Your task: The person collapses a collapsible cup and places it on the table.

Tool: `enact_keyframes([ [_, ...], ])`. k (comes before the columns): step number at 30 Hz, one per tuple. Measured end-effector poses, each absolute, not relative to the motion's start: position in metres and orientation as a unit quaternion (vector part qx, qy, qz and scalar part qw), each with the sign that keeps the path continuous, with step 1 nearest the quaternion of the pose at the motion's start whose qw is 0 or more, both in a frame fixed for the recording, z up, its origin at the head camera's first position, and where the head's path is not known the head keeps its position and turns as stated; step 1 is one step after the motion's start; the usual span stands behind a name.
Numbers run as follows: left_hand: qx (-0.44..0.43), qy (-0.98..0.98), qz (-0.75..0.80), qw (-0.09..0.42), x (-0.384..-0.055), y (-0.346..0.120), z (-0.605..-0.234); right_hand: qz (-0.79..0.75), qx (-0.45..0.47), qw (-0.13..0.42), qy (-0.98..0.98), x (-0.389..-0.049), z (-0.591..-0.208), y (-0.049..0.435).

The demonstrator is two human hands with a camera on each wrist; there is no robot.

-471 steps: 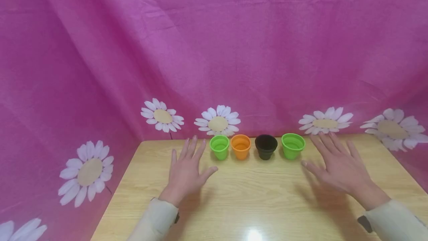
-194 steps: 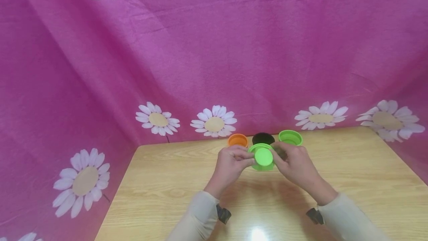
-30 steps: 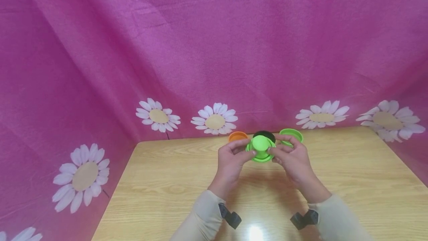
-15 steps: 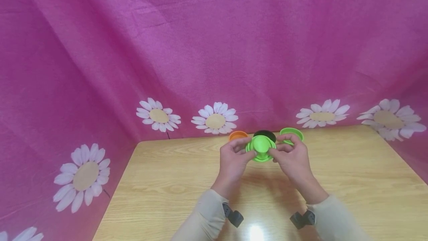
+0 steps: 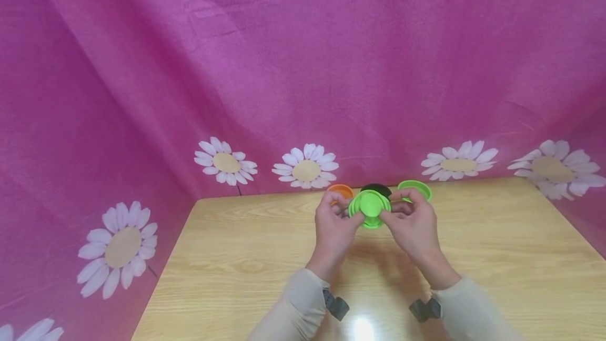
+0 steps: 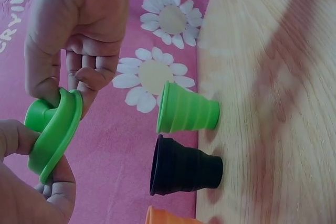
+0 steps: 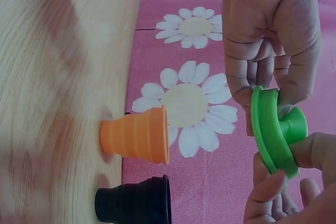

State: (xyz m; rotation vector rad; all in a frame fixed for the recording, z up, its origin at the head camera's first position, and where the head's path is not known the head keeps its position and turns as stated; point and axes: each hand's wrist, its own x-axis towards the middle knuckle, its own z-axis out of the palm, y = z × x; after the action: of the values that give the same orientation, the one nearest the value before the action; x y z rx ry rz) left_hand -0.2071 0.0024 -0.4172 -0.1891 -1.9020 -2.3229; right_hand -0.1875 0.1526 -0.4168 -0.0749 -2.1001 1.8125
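Note:
A light-green collapsible cup (image 5: pixel 371 205) is held above the table, base up and rim down, between both hands. Its walls are partly folded, with the narrow base standing out from a wide ring. My left hand (image 5: pixel 333 230) pinches its left side, the thumb near the base. On the opposite side, my right hand (image 5: pixel 416 228) pinches it likewise, fingers bent. The left wrist view shows the cup (image 6: pixel 58 135) tilted, its outer ring slightly warped. Behind the hands stand an orange cup (image 7: pixel 136 135), a black cup (image 6: pixel 186 166) and another green cup (image 6: pixel 189 109), all upright.
The three standing cups form a row along the back edge of the wooden table (image 5: pixel 236 267). A pink-purple curtain (image 5: pixel 379 93) with white daisies rises right behind them and also on the left. Small dark cameras (image 5: pixel 336 305) sit at both wrists.
Early on, the held green cup stood unfolded at the row's left end, both hands spread flat. Over the last second the cup stays nearly in place, while its base tips and the left fingers shift.

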Motion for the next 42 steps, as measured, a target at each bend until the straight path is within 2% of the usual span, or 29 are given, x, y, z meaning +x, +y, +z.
enact_keyframes([
  [10,-0.089,-0.648,-0.748,0.11,-0.208,0.005,-0.42,0.611,-0.017,0.203,-0.765,-0.187,-0.417,0.153],
  [21,-0.109,-0.685,-0.709,0.127,-0.208,0.001,-0.426,0.586,0.11,0.25,-0.763,-0.188,-0.423,0.155],
  [26,-0.141,-0.698,-0.688,0.144,-0.207,0.0,-0.425,0.522,0.16,0.293,-0.785,-0.191,-0.426,0.154],
  [42,-0.247,-0.751,-0.556,0.258,-0.204,-0.002,-0.421,0.339,0.223,0.362,-0.839,-0.19,-0.427,0.155],
])
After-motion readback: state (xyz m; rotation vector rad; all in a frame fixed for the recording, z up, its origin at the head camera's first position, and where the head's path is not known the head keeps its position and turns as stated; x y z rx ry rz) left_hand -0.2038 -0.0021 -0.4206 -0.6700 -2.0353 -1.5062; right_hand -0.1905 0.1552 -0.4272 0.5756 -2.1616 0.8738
